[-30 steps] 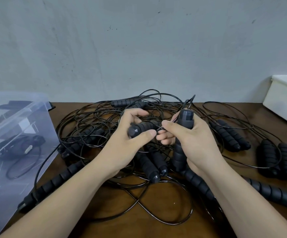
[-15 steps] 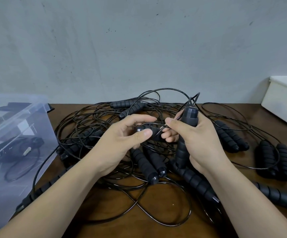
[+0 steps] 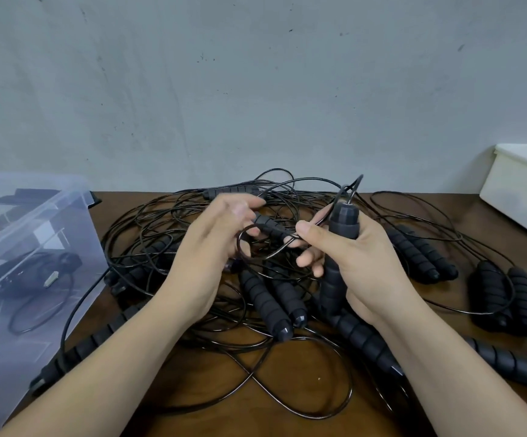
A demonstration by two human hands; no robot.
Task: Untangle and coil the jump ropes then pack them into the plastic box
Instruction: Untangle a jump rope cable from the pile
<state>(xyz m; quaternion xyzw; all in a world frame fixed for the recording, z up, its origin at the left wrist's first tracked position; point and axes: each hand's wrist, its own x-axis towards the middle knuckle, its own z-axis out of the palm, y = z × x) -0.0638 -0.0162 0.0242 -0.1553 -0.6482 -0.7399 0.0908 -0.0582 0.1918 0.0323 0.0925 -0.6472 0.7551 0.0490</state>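
While the right hand (image 3: 360, 260) grip clamps a rope handle (image 3: 344, 219), the left hand (image 3: 205, 247) grip sits apart, and the tag (image 3: 51, 278) in the plastic box (image 3: 35, 216) is too tiny to read.

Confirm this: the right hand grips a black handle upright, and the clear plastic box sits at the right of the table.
Wrong side: the head view shows the clear plastic box at the left of the table. The right hand does grip a black handle upright.
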